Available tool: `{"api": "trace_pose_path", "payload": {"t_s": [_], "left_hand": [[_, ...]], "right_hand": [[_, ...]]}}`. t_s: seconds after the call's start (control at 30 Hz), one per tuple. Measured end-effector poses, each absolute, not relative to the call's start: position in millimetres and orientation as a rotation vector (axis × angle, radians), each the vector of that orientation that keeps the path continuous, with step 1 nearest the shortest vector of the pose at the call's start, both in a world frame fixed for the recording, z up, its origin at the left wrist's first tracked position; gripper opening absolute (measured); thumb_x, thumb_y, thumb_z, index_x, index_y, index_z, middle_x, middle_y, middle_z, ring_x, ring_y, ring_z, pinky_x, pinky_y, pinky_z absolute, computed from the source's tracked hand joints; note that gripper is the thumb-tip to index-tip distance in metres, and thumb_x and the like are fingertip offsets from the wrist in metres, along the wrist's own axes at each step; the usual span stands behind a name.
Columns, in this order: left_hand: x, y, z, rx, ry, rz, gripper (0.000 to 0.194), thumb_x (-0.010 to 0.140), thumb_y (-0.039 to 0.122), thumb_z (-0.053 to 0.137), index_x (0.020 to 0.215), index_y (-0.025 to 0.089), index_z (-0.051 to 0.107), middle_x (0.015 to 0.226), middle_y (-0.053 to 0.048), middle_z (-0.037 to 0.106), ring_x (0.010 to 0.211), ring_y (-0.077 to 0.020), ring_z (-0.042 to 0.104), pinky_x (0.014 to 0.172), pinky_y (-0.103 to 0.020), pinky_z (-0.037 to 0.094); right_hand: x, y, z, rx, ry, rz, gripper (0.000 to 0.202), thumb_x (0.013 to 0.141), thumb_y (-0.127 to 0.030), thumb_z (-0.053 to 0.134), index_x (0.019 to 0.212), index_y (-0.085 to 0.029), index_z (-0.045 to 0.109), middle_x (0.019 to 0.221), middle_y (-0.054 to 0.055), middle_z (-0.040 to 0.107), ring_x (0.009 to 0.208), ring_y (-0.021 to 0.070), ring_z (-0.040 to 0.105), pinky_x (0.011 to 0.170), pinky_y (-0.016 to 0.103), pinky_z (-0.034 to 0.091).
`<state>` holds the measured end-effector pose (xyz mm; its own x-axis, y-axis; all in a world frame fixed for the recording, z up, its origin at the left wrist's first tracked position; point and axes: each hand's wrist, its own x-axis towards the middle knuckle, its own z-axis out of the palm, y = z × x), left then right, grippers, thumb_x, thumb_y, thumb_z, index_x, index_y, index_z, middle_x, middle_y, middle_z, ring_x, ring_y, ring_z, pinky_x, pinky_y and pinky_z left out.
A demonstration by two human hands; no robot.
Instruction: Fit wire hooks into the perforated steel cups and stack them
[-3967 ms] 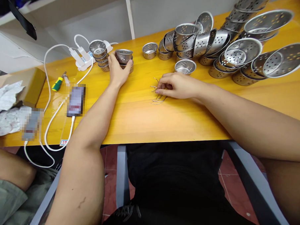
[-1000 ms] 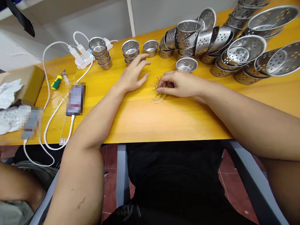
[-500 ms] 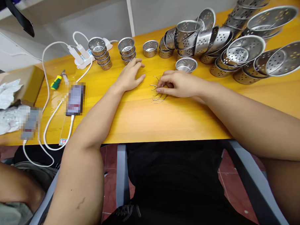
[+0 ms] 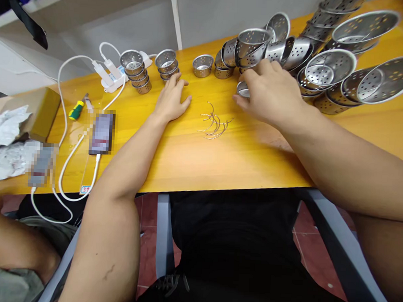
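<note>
Several thin curved wires (image 4: pixel 216 126) lie loose on the yellow table between my hands. My left hand (image 4: pixel 172 98) rests with fingers spread just in front of a short stack of perforated metal cups (image 4: pixel 167 62), holding nothing. My right hand (image 4: pixel 271 89) is over a low metal cup (image 4: pixel 243 89), its thumb and fingers apart around the rim; its palm side is hidden, and the hand covers most of that cup. Behind it, perforated cups (image 4: pixel 253 39) lean and nest in a pile. A single small cup (image 4: pixel 202 65) stands upright left of that pile.
Another cup stack (image 4: pixel 133 63) stands by a white power strip (image 4: pixel 113 78). Two blurred phones on white cables, a green and yellow tool (image 4: pixel 76 110), a cardboard box (image 4: pixel 46 113) and crumpled wrapping lie left. A person's arm (image 4: pixel 14 236) shows at lower left.
My right hand has left the wires and moved up and right to the low cup, its fingers opening. My left hand has shifted slightly, and the cup stack behind it has tilted a little.
</note>
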<state>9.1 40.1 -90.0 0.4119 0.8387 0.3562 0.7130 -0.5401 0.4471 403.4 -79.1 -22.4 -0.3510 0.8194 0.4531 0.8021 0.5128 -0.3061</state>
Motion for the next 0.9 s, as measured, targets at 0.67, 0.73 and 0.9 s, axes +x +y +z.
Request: {"api": "trace_pose_path", "payload": {"t_s": [0.67,0.73,0.9], "left_hand": [[41.1,-8.0,-47.2,2.582,1.150,0.686,0.078,0.112,0.066,0.078,0.180,0.031,0.066,0.204,-0.017,0.058,0.196,-0.0456,0.054,0.170,-0.070,0.039],[53.2,-21.7,-38.5,2.608,1.050,0.642,0.099,0.107,0.073,0.084,0.191,0.033,0.051,0.206,-0.017,0.057,0.193,-0.0469,0.059,0.168,-0.070,0.044],[74.3,-37.1,-34.4,2.634,0.936,0.648,0.109,0.104,0.078,0.092,0.192,0.037,0.044,0.206,-0.012,0.058,0.196,-0.0440,0.057,0.169,-0.067,0.046]], "right_hand": [[380.4,-81.5,-8.7,-1.230,-2.365,0.202,0.043,0.131,-0.064,0.057,0.124,-0.028,0.078,0.152,0.026,0.082,0.145,0.0526,0.069,0.131,0.074,0.055],[372.3,-88.3,-4.0,-1.161,-2.381,0.247,0.054,0.131,-0.072,0.048,0.137,-0.032,0.085,0.158,0.022,0.082,0.149,0.0552,0.067,0.134,0.078,0.052],[352.4,-104.2,-4.9,-1.027,-2.382,0.388,0.053,0.127,-0.079,0.059,0.155,-0.046,0.089,0.159,0.014,0.085,0.156,0.0590,0.062,0.132,0.083,0.047]]}}
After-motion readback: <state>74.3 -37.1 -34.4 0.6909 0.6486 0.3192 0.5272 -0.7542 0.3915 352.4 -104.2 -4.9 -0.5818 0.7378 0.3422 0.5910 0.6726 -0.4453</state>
